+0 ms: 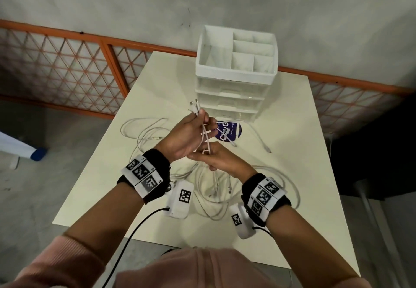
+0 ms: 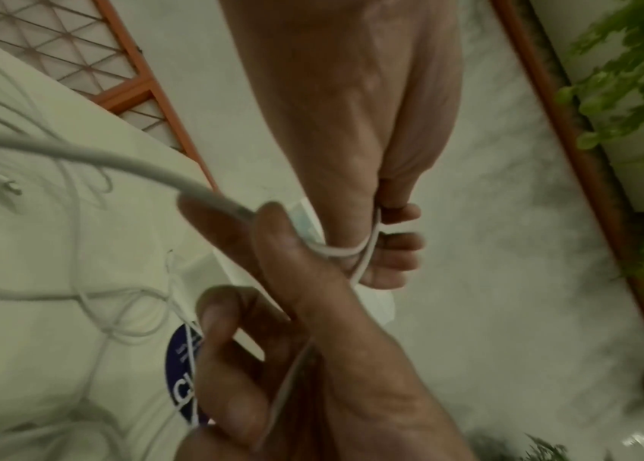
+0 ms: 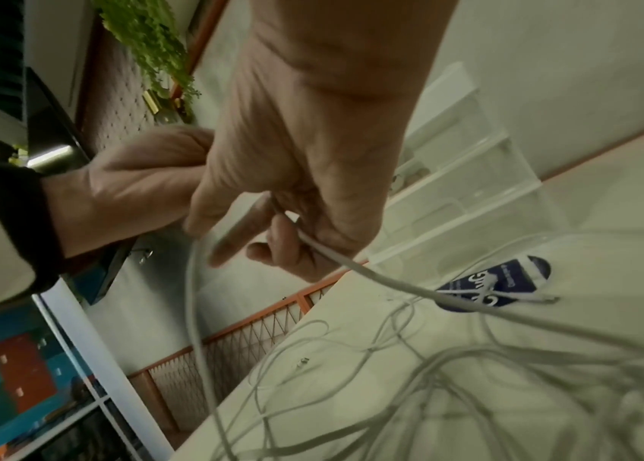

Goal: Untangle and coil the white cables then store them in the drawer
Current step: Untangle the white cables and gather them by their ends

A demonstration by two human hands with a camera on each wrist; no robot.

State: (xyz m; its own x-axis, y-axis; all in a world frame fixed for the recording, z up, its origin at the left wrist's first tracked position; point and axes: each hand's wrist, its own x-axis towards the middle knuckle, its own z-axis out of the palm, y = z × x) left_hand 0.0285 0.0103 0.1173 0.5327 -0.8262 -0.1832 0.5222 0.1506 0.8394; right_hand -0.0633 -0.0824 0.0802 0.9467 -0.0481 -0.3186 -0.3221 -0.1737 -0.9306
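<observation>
Our left hand is raised, fingers curled round the plug ends of the thin white cables, keeping those ends clear of the tangle on the pale worktop. Our right hand pinches a strand below, likely to draw it free. The white plastic drawer unit waits beyond, closed.
</observation>
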